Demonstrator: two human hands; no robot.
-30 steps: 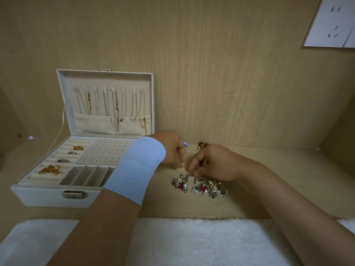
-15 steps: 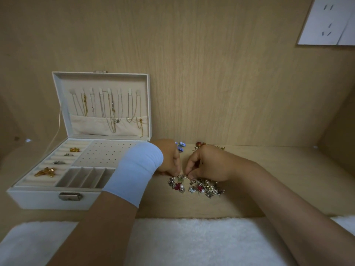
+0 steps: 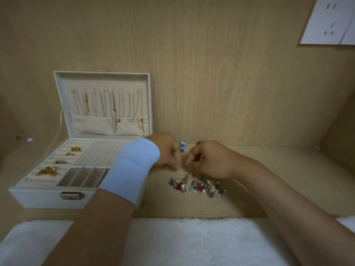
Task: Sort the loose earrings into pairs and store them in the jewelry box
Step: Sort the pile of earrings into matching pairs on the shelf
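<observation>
1 jewelry box [image 3: 38, 197], 1 earring pile [image 3: 197, 186], L hand [image 3: 166, 152], R hand [image 3: 210, 160]

Home wardrobe nook (wood-grain walls [image 3: 211, 73], wall socket [image 3: 330, 22], jewelry box [image 3: 38, 196])

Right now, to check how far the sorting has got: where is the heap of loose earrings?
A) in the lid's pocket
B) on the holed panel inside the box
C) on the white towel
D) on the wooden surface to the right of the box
D: the heap of earrings lies on the wooden surface, right of the jewelry box, just nearer than the left hand and right hand.
</observation>
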